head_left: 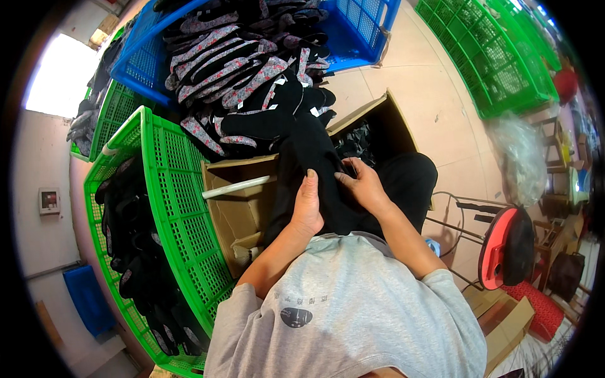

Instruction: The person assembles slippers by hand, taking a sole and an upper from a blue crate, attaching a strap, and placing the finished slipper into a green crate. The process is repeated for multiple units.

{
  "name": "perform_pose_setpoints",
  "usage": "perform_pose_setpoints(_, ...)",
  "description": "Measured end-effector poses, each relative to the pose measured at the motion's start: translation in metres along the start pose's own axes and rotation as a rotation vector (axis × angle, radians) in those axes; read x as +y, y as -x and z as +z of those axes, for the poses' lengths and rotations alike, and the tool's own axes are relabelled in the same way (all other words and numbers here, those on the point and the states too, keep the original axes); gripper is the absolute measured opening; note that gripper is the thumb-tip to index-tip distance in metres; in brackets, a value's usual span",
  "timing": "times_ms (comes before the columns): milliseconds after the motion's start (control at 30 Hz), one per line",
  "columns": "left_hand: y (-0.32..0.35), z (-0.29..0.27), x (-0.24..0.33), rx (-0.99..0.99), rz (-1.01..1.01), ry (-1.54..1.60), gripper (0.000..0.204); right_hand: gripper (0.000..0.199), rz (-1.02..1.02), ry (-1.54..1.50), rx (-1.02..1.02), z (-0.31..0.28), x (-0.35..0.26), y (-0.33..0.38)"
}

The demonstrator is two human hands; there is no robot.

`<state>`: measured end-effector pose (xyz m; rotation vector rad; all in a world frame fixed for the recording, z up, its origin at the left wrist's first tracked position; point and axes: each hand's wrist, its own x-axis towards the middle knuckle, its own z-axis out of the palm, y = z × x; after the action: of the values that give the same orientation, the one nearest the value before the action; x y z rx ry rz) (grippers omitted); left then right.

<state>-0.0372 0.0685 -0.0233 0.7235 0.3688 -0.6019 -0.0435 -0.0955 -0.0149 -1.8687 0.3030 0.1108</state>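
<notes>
Fingers (345,178) of both hands apparently on black fabric (312,157), beside cardboard box (242,214) edge.

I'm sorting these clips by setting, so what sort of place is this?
Probably a small garment or footwear workshop: a blue crate heaped with cut fabric pieces, green crates, an open cardboard box, and both hands on black fabric.

Both hands (337,198) on black fabric (309,157), cardboard box (236,214), green crate (170,189)
</notes>
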Motion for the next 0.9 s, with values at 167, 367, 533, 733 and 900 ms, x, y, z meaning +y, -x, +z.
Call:
perform_pose_setpoints(167,0.003,0.003,-0.009,-0.027,0.034,-0.027,0.067,0.034,0.184,-0.090,-0.059,-0.006,-0.013,0.004)
perform_pose_setpoints(367,0.011,0.008,-0.012,-0.035,0.073,-0.120,0.065,0.029,0.346,-0.361,-0.073,-0.007,-0.010,0.004)
perform_pose_setpoints(533,0.011,0.009,-0.014,-0.076,0.108,-0.144,0.069,0.028,0.305,-0.457,-0.045,-0.005,-0.004,0.004)
perform_pose_setpoints(733,0.015,0.008,-0.001,-0.159,0.006,-0.049,0.083,0.025,0.260,-0.415,-0.015,-0.007,-0.012,0.008)
perform_pose_setpoints(900,0.014,0.010,0.008,-0.235,-0.037,-0.049,0.091,0.022,0.241,-0.378,-0.072,-0.013,-0.020,0.010)
